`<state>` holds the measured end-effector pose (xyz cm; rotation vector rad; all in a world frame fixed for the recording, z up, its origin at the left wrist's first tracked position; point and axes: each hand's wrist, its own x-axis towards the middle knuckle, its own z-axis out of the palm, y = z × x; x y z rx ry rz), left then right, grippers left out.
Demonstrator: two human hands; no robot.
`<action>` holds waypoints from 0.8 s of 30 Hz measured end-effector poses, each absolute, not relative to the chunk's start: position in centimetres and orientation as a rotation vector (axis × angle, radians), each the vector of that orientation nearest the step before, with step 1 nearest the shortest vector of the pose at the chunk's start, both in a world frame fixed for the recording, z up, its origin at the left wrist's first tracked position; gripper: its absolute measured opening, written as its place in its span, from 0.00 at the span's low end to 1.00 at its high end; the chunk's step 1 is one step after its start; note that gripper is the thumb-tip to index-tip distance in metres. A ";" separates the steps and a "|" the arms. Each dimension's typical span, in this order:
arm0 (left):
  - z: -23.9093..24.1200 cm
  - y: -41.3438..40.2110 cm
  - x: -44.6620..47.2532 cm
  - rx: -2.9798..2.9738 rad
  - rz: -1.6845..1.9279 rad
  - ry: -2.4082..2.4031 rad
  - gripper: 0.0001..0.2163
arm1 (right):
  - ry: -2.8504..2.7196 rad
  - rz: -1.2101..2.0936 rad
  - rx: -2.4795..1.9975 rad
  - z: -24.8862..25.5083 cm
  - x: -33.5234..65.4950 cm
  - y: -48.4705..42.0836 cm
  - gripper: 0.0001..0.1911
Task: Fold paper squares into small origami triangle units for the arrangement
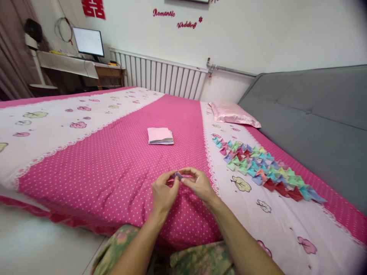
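Here, low at centre frame: left hand [164,193] and right hand [199,185], fingertips pinched tight on one small purple paper piece [178,175] over the pink bedspread [114,164]. Mid-frame, a paper stack [160,136]; right, rows of folded pieces [258,164].

Paper stack [160,136] mid-bed [114,168], folded pieces [258,168] to its rt, pillow [233,114] behind them.

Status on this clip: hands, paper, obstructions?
Left hand and right hand both pinch small folded paper above bedspread. Paper stack ahead, folded pieces at right. Nothing obstructing.
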<state>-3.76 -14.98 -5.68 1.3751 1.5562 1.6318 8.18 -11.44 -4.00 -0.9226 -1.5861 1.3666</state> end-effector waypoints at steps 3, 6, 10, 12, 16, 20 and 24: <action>-5.6 -15.1 -3.7 1.437 1.645 1.516 0.11 | -1.575 1.378 -0.877 -3.9 8.3 -11.4 0.11; -5.7 -15.0 -3.7 1.502 1.645 1.514 0.11 | -1.597 1.328 -0.879 -4.0 8.2 -11.3 0.09; -6.0 -14.9 -3.7 1.562 1.616 1.529 0.12 | -1.629 1.279 -0.901 -4.3 8.2 -11.1 0.06; -6.1 -14.9 -3.7 1.549 1.615 1.520 0.12 | -1.646 1.262 -0.913 -4.4 8.3 -11.1 0.06; -5.9 -14.9 -3.6 1.487 1.606 1.489 0.11 | -1.665 1.252 -0.920 -4.3 8.4 -11.1 0.05; -5.6 -15.0 -3.5 1.422 1.586 1.457 0.11 | -1.679 1.254 -0.923 -4.1 8.4 -11.1 0.05; -5.5 -15.0 -3.5 1.378 1.578 1.448 0.10 | -1.681 1.257 -0.916 -4.0 8.5 -11.0 0.04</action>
